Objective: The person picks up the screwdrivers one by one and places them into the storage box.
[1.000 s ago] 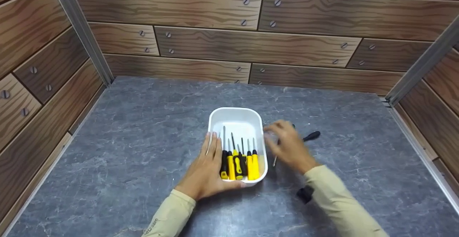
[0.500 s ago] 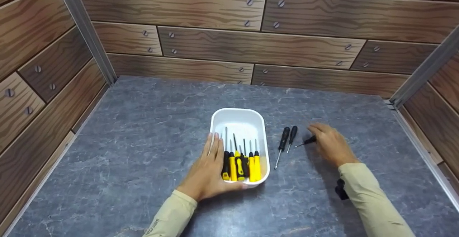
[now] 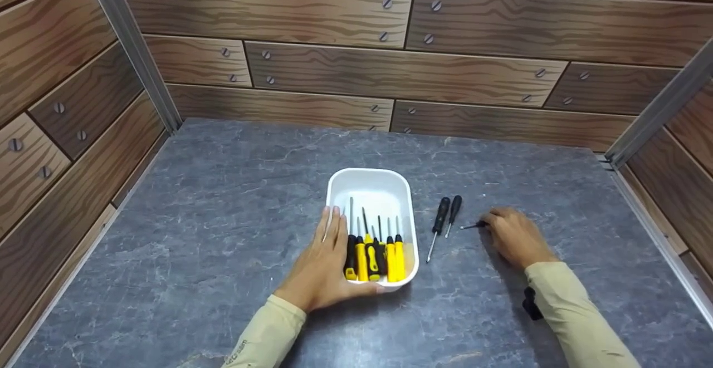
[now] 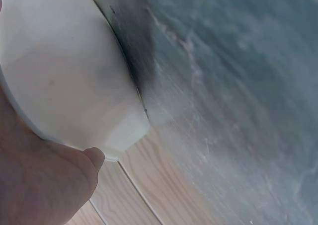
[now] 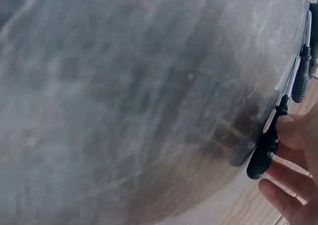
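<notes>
A white plastic box (image 3: 369,178) stands on the table, with several yellow and black screwdrivers (image 3: 372,259) side by side in its near half. My left hand (image 3: 320,270) rests against the box's left side, fingers straight, thumb along the near edge. In the left wrist view the thumb (image 4: 97,158) touches the rim of the white box (image 4: 64,61). To the right, my right hand (image 3: 515,237) pinches a small black screwdriver (image 3: 473,225) by its handle, low at the table. The right wrist view shows thumb and fingers about the black screwdriver handle (image 5: 263,153).
Two more black screwdrivers lie between box and right hand: a longer one (image 3: 441,215) and a shorter one (image 3: 455,209), tips toward me. A wood-patterned wall (image 3: 356,67) closes off the back, and similar panels stand left and right. The grey marbled table (image 3: 223,206) lies under everything.
My right hand has moved right, away from beside the box, uncovering two black screwdrivers, and now sits lower on the third one's handle. The left hand and box stay put.
</notes>
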`<state>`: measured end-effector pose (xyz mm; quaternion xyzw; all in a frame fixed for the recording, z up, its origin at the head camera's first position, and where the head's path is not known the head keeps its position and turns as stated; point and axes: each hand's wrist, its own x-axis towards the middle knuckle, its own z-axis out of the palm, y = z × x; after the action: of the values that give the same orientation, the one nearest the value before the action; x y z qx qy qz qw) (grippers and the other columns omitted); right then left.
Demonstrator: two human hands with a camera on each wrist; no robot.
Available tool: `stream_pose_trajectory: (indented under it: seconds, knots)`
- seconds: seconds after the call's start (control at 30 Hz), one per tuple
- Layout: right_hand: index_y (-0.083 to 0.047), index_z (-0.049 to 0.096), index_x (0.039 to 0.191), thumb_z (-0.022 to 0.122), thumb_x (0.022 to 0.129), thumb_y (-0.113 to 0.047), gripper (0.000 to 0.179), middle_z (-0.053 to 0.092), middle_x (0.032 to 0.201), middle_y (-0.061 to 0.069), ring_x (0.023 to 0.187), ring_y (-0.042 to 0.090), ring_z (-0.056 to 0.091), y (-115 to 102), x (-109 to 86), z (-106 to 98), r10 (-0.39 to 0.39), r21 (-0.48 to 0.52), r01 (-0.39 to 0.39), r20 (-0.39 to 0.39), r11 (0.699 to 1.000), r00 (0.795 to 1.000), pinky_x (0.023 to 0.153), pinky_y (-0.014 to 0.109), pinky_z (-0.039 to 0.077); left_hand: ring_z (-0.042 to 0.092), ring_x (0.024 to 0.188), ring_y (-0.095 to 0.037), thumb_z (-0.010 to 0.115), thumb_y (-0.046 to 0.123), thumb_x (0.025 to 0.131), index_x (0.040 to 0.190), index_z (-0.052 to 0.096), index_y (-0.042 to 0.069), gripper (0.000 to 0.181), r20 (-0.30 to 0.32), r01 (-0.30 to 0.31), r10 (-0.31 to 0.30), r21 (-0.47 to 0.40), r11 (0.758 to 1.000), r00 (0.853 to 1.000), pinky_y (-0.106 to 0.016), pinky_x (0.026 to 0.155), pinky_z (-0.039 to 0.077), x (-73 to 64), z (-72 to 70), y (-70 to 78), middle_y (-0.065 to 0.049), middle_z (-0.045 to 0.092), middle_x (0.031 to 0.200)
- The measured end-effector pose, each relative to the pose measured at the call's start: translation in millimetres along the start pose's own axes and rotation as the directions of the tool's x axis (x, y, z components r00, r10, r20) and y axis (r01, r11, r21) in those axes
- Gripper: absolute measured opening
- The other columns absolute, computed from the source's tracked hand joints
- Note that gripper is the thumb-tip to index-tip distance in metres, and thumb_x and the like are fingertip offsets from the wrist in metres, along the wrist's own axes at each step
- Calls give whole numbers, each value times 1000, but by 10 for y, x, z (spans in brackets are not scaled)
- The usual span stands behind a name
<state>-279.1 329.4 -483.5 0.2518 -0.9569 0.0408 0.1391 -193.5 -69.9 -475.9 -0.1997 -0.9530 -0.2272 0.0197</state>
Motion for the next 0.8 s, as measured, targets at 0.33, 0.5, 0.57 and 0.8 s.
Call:
stream_pose_trajectory:
  seconds: [0.33,0.5,0.57,0.8]
  knots:
    - [-1,72,92,72,83,7,13,63,83,11,76,39,64,7,-108,-83,46,58,-50,60,997,997,70,56,55,-3,154,-36,52,95,69,159,12,-6,142,-21,-26,27,12,1000,999,-48,121,20,-2,-4,-6,-22,-3,167]
    - [-3,75,97,70,87,6,14,69,92,10,86,36,68,-105,-107,-211,70,222,-95,115,970,991,77,55,56,-5,154,-34,50,96,68,160,11,-4,142,1,-4,4,5,1000,1000,-50,120,23,-1,-7,-7,-20,-6,167]
    - [-1,76,99,70,88,5,14,72,96,11,90,35,69,-181,-99,-263,72,283,-101,110,954,991,81,54,57,-6,154,-33,50,97,68,160,10,-4,142,8,2,-2,-2,1000,1000,-50,119,24,1,-7,-4,-18,-7,167]
    - [3,71,109,75,88,3,21,75,89,10,76,20,70,-550,0,-454,121,529,-112,18,841,992,69,34,60,-6,154,-32,52,96,67,160,10,-4,143,-3,-3,3,-9,1000,1000,-50,120,21,4,5,2,-18,-7,167]
